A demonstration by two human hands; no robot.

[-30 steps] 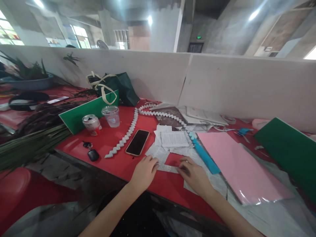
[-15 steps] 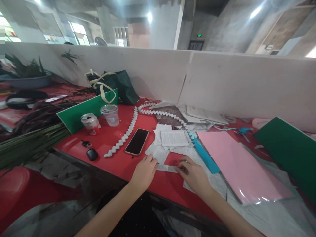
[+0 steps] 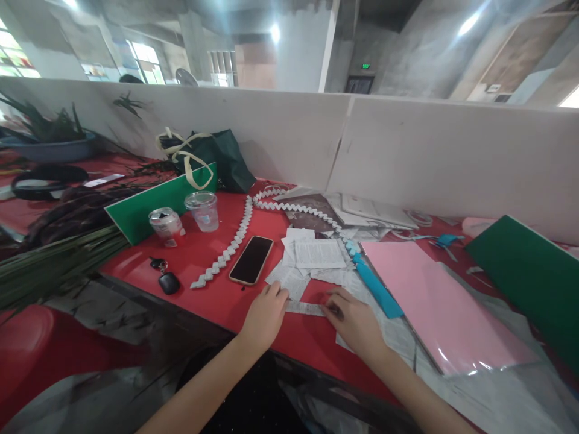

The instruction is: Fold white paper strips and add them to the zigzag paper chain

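Observation:
Between my hands lies a narrow strip of printed paper (image 3: 305, 308), close to the front edge of the red table. My left hand (image 3: 268, 310) has its fingers closed on the strip's left end. At the right end, my right hand (image 3: 351, 316) pinches the strip between thumb and fingers. Just beyond sit several loose printed paper pieces (image 3: 319, 253) in an uneven pile. A long zigzag chain of folded paper (image 3: 233, 244) curves from the left around the back to the right, where a blue folded section (image 3: 377, 289) continues it.
A phone (image 3: 251, 260), car keys (image 3: 168, 282), an opened can (image 3: 166, 227) and a lidded plastic cup (image 3: 202, 211) stand to the left. A pink folder (image 3: 446, 301) lies over newspaper sheets at right. Green boards (image 3: 527, 283) and a dark bag (image 3: 230, 160) flank the table before a white partition (image 3: 407, 150).
Hardly anything differs. My right fingers have shifted very slightly at the strip's end, while my left hand stays in place.

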